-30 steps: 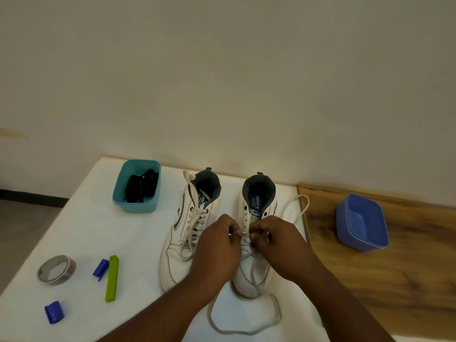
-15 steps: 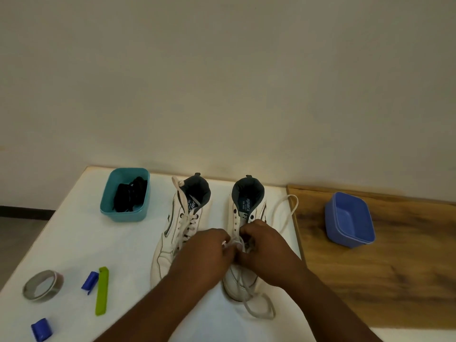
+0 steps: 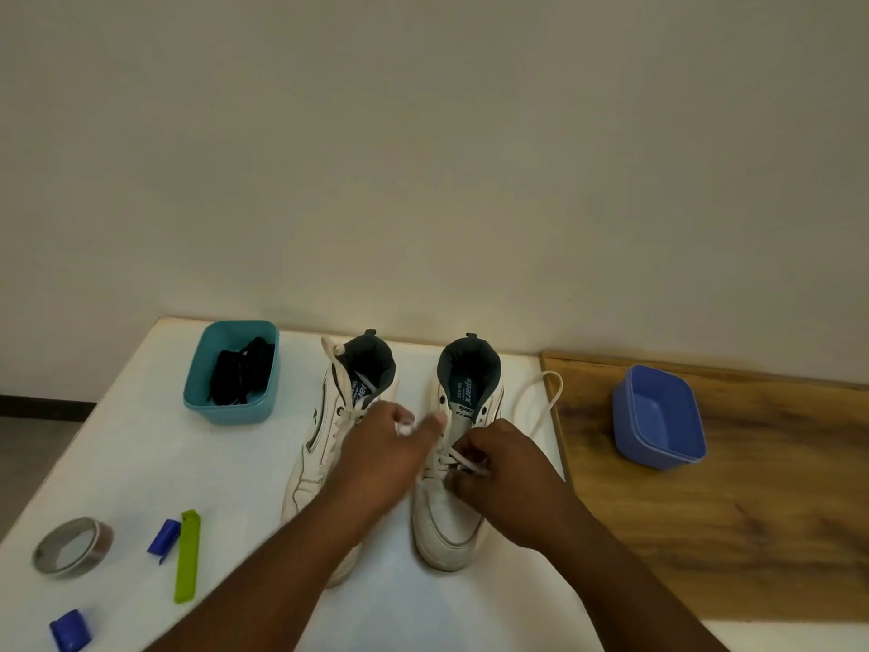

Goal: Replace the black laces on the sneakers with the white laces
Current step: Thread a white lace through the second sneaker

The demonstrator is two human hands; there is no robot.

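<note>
Two white high-top sneakers stand side by side on the white table (image 3: 141,463), toes toward me. The left sneaker (image 3: 329,444) carries a white lace through its eyelets. Over the right sneaker (image 3: 451,520), my left hand (image 3: 385,454) pinches the end of a white lace (image 3: 550,392) between thumb and finger and holds it up to the left. My right hand (image 3: 508,472) grips the laced section over the tongue. The lace's other end loops off to the right of the shoe. Black laces (image 3: 242,369) lie bundled in a teal tub (image 3: 230,407).
An empty blue tub (image 3: 658,416) sits on the wooden surface (image 3: 752,510) to the right. At the table's near left lie a tape roll (image 3: 73,548), a green clip (image 3: 187,555) and two small blue pieces (image 3: 164,541), (image 3: 70,630). A plain wall rises behind.
The slack loop of white lace in front of the right sneaker's toe has been drawn up and is gone. My left hand has moved up and left with the lace end.
</note>
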